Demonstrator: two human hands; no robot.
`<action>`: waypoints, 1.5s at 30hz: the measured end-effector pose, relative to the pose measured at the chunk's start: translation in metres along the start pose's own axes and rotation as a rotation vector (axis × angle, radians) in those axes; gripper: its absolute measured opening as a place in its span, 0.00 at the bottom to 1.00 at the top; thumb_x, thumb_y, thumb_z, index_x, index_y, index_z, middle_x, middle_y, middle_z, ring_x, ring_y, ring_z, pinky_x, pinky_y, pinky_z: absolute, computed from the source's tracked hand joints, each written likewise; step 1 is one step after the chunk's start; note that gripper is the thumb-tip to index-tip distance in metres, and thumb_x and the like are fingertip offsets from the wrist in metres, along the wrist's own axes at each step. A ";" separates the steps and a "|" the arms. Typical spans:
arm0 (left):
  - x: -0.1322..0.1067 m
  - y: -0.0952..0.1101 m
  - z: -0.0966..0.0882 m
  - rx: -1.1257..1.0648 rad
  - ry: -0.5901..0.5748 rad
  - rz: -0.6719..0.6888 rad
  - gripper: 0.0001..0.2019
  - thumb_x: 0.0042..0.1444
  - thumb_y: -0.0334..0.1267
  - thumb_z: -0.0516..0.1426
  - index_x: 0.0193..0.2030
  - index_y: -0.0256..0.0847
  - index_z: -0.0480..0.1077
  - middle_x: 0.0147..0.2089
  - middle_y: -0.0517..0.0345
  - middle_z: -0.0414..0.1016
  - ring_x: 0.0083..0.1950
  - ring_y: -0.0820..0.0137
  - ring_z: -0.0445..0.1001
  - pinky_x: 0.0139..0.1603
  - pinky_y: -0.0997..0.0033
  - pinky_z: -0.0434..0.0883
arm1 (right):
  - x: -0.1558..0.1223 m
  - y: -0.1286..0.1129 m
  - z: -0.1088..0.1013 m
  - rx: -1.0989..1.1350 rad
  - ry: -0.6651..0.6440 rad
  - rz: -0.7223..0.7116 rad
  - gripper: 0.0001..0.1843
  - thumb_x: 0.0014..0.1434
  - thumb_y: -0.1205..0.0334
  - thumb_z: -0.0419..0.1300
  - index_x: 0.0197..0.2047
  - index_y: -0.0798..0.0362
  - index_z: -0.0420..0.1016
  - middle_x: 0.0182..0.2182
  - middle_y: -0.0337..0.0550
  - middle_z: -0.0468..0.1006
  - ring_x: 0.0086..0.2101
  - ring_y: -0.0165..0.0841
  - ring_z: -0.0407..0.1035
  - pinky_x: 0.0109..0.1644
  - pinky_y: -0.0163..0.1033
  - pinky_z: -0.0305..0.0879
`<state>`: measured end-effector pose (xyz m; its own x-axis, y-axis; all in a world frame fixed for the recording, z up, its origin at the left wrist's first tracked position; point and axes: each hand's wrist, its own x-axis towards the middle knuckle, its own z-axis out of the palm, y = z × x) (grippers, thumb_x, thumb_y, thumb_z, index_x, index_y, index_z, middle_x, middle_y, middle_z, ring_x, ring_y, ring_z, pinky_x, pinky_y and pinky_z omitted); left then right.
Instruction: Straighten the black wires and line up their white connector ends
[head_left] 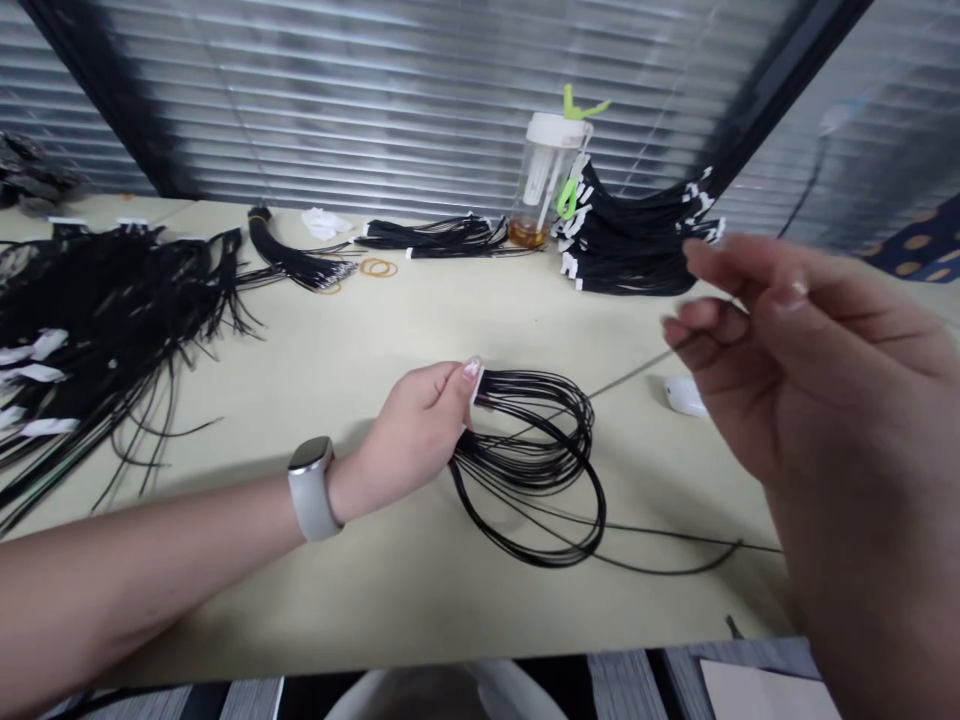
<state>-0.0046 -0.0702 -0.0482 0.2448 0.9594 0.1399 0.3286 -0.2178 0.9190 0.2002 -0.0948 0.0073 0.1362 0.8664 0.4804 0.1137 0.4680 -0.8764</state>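
My left hand (424, 415) is closed on the white connector end of a looped bundle of thin black wires (536, 425) over the middle of the table. The loops fan out to the right of my fingers, and a few loose wire ends trail farther right along the tabletop. Raised at the right, close to the camera, my right hand (817, 370) pinches a single black wire (634, 375) that runs taut from the bundle. The wire's far end is hidden behind the fingers.
A large heap of black wires (112, 290) covers the table's left side. Along the back lie a tied wire bundle (289, 250), yellow rubber bands (379, 267), a flat cable bundle (435, 237), a clear bottle (541, 180) and stacked cables (637, 240). A white object (684, 396) sits near my right hand.
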 end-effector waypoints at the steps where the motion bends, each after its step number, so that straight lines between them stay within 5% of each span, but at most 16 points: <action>1: 0.000 0.000 0.000 -0.002 -0.004 0.004 0.22 0.60 0.46 0.44 0.18 0.37 0.58 0.16 0.65 0.55 0.19 0.78 0.56 0.21 0.77 0.56 | -0.001 -0.001 0.002 0.049 -0.013 0.009 0.16 0.59 0.68 0.53 0.48 0.42 0.70 0.37 0.36 0.76 0.27 0.24 0.69 0.33 0.36 0.67; 4: 0.000 0.000 0.000 -0.013 -0.008 0.007 0.22 0.60 0.46 0.44 0.18 0.37 0.58 0.16 0.64 0.57 0.19 0.78 0.56 0.20 0.77 0.56 | -0.007 0.001 0.009 -0.073 -0.193 0.069 0.23 0.56 0.70 0.56 0.53 0.41 0.63 0.24 0.32 0.75 0.21 0.24 0.65 0.25 0.32 0.63; 7: 0.000 -0.001 0.000 -0.029 -0.003 -0.004 0.22 0.60 0.45 0.45 0.18 0.37 0.58 0.15 0.64 0.57 0.20 0.78 0.57 0.20 0.78 0.56 | -0.015 0.007 0.019 -0.418 -0.384 0.080 0.05 0.55 0.65 0.58 0.36 0.50 0.72 0.24 0.35 0.74 0.24 0.25 0.66 0.26 0.32 0.61; 9: -0.001 -0.001 0.001 -0.039 -0.007 -0.004 0.22 0.60 0.45 0.45 0.18 0.37 0.58 0.15 0.64 0.57 0.19 0.78 0.57 0.20 0.78 0.56 | -0.019 0.011 0.025 -0.587 -0.440 0.030 0.06 0.55 0.64 0.58 0.27 0.52 0.72 0.24 0.36 0.73 0.24 0.25 0.64 0.27 0.32 0.59; 15: -0.002 0.000 0.000 -0.015 -0.012 0.016 0.21 0.61 0.44 0.44 0.18 0.38 0.58 0.15 0.65 0.56 0.18 0.78 0.56 0.19 0.78 0.56 | -0.020 0.016 0.028 -0.723 -0.455 -0.078 0.09 0.57 0.65 0.54 0.25 0.54 0.68 0.22 0.36 0.70 0.23 0.24 0.61 0.27 0.32 0.56; 45: -0.004 0.000 0.000 -0.013 -0.014 0.036 0.22 0.60 0.46 0.44 0.18 0.37 0.59 0.17 0.64 0.56 0.20 0.77 0.56 0.21 0.76 0.56 | -0.023 0.015 0.033 -0.794 -0.373 -0.122 0.12 0.55 0.66 0.53 0.21 0.55 0.64 0.17 0.34 0.65 0.19 0.22 0.56 0.24 0.31 0.51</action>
<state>-0.0055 -0.0737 -0.0483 0.2691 0.9485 0.1674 0.3080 -0.2494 0.9181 0.1660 -0.1019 -0.0186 -0.2355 0.8833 0.4053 0.7750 0.4223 -0.4702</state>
